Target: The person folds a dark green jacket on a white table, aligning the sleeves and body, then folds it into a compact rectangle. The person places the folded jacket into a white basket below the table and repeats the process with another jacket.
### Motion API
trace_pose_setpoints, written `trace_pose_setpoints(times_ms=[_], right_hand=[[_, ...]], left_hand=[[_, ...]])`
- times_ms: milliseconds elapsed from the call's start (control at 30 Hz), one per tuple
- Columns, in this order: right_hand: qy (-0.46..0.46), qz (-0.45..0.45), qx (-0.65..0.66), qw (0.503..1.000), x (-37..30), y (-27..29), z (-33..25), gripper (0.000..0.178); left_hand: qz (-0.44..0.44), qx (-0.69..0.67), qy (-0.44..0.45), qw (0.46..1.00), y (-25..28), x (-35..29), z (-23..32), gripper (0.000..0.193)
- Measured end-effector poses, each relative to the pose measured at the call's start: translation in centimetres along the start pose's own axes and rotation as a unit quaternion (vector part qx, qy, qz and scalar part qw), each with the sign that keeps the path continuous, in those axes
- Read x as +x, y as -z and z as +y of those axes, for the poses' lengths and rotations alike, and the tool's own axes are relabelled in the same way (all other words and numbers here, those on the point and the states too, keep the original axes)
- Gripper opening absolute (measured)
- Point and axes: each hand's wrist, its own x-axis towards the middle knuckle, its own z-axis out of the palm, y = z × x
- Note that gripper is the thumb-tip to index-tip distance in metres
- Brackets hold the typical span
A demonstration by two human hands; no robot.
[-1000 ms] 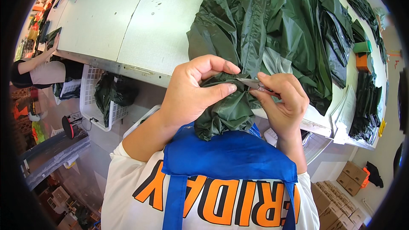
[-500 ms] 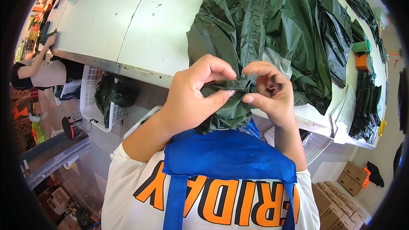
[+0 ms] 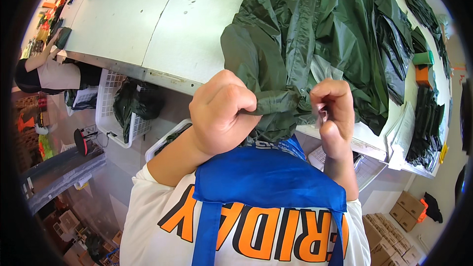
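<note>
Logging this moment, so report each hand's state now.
Left hand: closed on dark green fabric.
Right hand: curled around a small metallic tool, mostly hidden.

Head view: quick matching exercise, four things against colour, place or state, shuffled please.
Things
1. left hand
2. apron
3. cartons
4. orange box

Descriptions
A. brown, lower right
B. next to the green roll
C. gripping green cloth
D. blue

Pairs: 1-C, 2-D, 3-A, 4-B
</note>
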Motion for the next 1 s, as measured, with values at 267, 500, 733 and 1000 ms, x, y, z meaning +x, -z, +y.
trace_pose_setpoints(times_ms=[267,500,733,1000], right_hand=[[0.080,-0.037,-0.263,0.961,0.6,-0.7,-1.2,0.034],[-0.119,0.094,-0.208,0.966,-0.2,1.9,5.2,0.020],[-0.193,-0.020,-0.548,0.814,-5.2,1.1,13.6,0.024],[-0.305,0.154,-0.205,0.917,-5.1,7.6,16.8,0.015]], left_hand=[[-0.016,-0.034,0.040,0.999,0.1,-0.1,0.2,0.033],[-0.050,0.131,0.160,0.977,7.7,2.4,-2.9,0.039],[-0.218,0.590,0.324,0.707,27.3,-0.2,-10.4,0.032],[-0.279,0.460,0.325,0.778,0.3,-1.6,-18.5,0.080]])
